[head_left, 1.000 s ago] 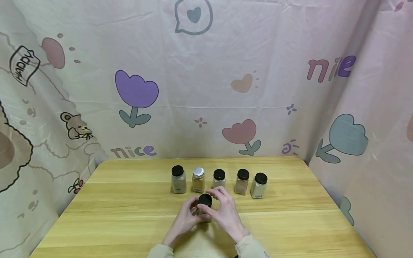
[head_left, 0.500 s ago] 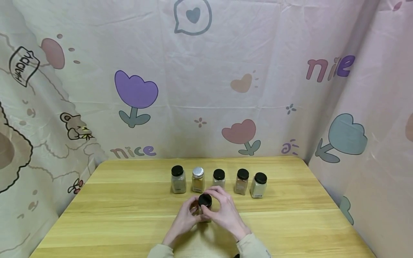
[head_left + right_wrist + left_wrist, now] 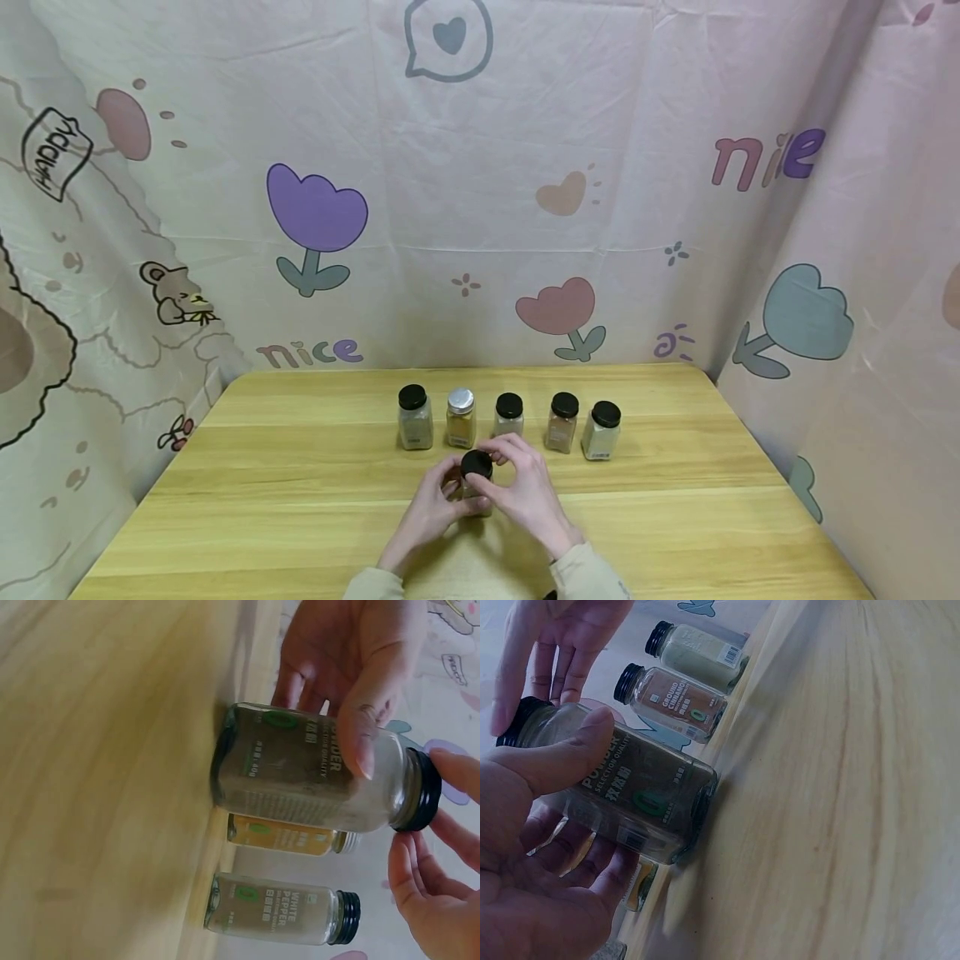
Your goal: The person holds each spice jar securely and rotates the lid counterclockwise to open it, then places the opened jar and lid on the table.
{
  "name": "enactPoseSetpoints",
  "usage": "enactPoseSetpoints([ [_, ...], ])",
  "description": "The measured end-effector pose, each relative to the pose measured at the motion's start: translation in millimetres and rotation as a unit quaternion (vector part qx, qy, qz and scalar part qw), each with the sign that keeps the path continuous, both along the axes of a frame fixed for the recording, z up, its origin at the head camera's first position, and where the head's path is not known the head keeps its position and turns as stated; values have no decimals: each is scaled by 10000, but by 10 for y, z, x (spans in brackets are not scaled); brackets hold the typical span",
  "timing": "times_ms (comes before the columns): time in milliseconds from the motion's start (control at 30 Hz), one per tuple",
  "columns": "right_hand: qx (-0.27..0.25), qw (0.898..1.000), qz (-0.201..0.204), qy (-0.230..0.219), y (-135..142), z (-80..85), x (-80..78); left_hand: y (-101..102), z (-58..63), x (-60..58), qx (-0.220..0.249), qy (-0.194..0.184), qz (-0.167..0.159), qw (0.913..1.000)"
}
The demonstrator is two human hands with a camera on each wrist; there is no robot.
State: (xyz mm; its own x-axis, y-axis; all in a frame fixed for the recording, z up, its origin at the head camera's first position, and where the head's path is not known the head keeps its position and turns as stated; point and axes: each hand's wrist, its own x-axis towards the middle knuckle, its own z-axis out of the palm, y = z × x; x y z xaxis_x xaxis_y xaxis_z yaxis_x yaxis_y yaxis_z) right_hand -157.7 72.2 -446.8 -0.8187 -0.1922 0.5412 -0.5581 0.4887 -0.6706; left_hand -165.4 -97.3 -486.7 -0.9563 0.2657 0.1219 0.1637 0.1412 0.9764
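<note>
In the head view, a glass spice jar with a black lid (image 3: 476, 464) stands near the front middle of the table. My left hand (image 3: 429, 507) grips its body, thumb across the front and fingers behind. The jar (image 3: 652, 796) holds brown powder, and its label reads "powder" with Chinese characters. Thumb and fingers of my right hand (image 3: 525, 496) pinch the lid from opposite sides, as the right wrist view shows at the black lid (image 3: 420, 790). The lid sits on the jar's neck.
Behind the hands stands a row of spice jars: a grey one (image 3: 416, 425), a silver-lidded yellow one (image 3: 461, 423), one partly hidden jar (image 3: 509, 407), ground cinnamon (image 3: 562, 425) and a pale one (image 3: 602, 435). A printed curtain (image 3: 420, 208) hangs behind the wooden table (image 3: 262, 500).
The right hand's thumb and fingers have shifted slightly around the lid. The left hand and the jar have stayed in place.
</note>
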Motion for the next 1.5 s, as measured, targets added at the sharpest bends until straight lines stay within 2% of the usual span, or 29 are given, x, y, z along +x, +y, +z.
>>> enactPoseSetpoints([
  [233, 22, 9984, 442, -346, 34, 34, -3, -12, 10, 12, -88, 58, 58, 9999],
  [300, 34, 9988, 346, -357, 24, 38, 7, -12, 5, 9, -138, 106, 63, 9998],
  [500, 224, 9996, -167, 11, -19, -1, 11, -9, -2, 9, -79, 73, 0, 9999],
  [633, 233, 9995, -206, 102, -24, -14, 10, -4, -5, 11, -36, 29, -9, 10000],
  [900, -93, 9984, 192, -517, 5, 32, 8, -6, 15, 19, -146, 78, 47, 9999],
  [1067, -78, 9978, 434, -492, 13, 39, 3, -8, 5, 6, -144, 129, 104, 9998],
  [1333, 36, 9998, -112, -148, -22, -2, 10, -9, -13, -8, -48, 91, -43, 9999],
  [1500, -159, 9990, -174, -390, -23, 9, 15, -6, -23, -8, -10, 62, -94, 9999],
])
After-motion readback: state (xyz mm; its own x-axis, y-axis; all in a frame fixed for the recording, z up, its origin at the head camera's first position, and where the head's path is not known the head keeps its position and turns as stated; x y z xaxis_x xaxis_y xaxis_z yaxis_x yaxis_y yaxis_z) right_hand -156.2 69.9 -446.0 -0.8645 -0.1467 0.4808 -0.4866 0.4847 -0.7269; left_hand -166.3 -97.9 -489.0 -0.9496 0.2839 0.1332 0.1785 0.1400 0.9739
